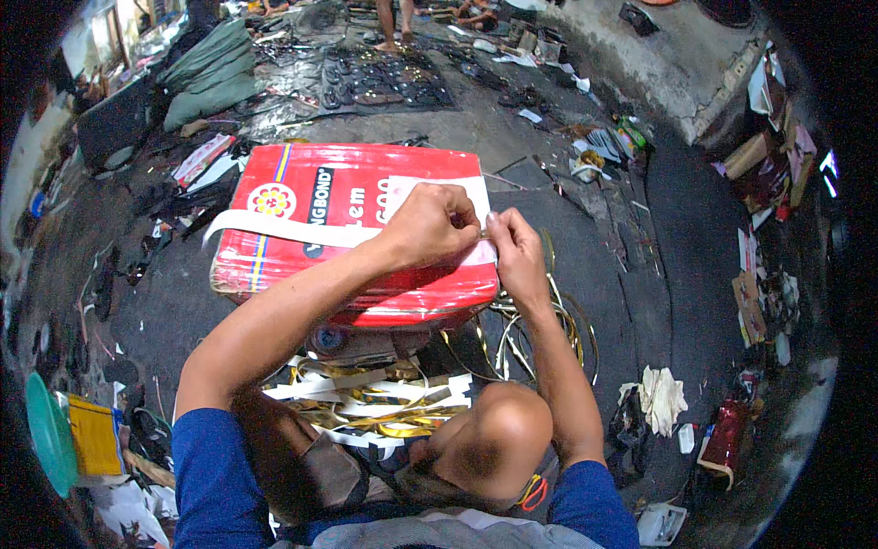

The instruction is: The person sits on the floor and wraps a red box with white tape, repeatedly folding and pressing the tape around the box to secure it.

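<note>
A large red tin (pixel 311 174) with a white flower emblem panel stands before me, its top serving as a work surface. Across it lies a white strip (pixel 283 227), which passes beneath my left forearm. Over the tin's right part, my left hand (pixel 434 224) is closed, fingers curled. Beside it at the tin's right edge, my right hand (pixel 519 256) pinches with thumb and fingers. The fingertips of both hands meet at a small pale bit that I cannot make out. White and gold strips (pixel 393 403) lie in a pile between the tin and my legs.
Thin gold strips (pixel 581 329) hang in loops at the tin's right. A pale crumpled cloth (pixel 661 392) and a dark red object (pixel 727 430) lie on the right. At left are a green round basin (pixel 48 435) and a yellow panel (pixel 94 435). Another person's legs (pixel 395 20) show far ahead.
</note>
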Action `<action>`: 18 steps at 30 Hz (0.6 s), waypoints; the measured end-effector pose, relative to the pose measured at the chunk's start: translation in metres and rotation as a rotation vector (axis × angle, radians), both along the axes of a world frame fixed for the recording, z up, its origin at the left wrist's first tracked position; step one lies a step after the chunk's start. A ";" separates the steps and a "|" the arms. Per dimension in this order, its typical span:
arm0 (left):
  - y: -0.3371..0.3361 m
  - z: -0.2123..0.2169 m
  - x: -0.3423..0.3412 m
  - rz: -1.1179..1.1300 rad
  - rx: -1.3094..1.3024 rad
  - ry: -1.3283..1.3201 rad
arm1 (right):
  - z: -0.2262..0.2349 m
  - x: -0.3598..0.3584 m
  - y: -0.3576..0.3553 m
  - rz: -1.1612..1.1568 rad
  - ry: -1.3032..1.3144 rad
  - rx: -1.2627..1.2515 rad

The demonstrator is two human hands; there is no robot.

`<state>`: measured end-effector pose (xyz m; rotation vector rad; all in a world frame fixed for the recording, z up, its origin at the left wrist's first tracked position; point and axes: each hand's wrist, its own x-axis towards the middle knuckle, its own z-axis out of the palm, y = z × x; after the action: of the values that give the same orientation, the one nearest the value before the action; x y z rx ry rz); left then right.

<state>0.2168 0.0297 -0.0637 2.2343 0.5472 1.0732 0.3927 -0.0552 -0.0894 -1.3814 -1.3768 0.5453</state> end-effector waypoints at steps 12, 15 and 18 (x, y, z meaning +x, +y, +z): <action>-0.012 -0.006 0.011 -0.022 0.009 -0.105 | -0.034 -0.010 -0.009 0.132 0.994 -0.151; -0.012 -0.008 0.011 -0.011 0.011 -0.109 | -0.028 -0.003 -0.013 0.223 1.038 -0.280; -0.009 -0.007 0.006 -0.020 -0.014 -0.139 | -0.002 0.002 -0.008 0.232 0.974 -0.315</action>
<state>0.2225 0.0210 -0.0709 2.1297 0.4702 1.1995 0.3945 -0.0629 -0.0916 -0.9459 -0.6510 1.4108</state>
